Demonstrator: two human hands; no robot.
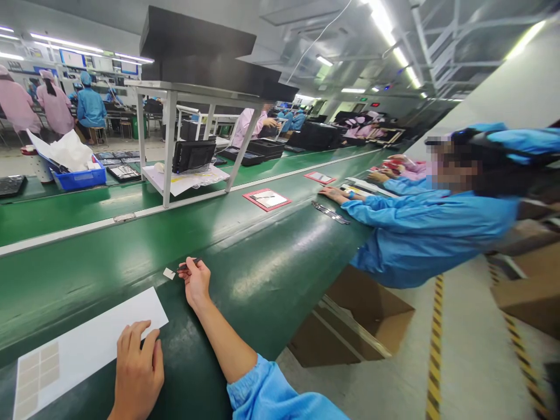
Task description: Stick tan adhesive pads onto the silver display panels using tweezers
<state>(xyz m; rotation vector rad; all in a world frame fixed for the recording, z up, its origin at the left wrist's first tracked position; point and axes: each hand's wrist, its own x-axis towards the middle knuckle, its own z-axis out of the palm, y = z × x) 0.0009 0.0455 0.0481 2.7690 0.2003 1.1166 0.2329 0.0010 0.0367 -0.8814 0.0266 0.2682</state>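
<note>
My left hand (137, 364) rests with its fingers apart on the right part of a long white sheet (100, 329). Rows of beige rectangular stickers (39, 373) are on the sheet's left end. Beyond the sheet, my right hand (196, 284) is closed around slim black tweezers (184, 267), partly hidden by the fingers. Right by their tip is a small pale rectangular piece (168, 273); whether the tweezers grip it I cannot tell.
The green bench (245, 274) runs away to the right. A red-edged pad (267, 199) and dark strips (330, 212) lie farther along. A white rack (170, 146) and a blue basket (81, 178) stand behind. A co-worker in blue (420, 227) sits at the right, above a cardboard box (350, 315).
</note>
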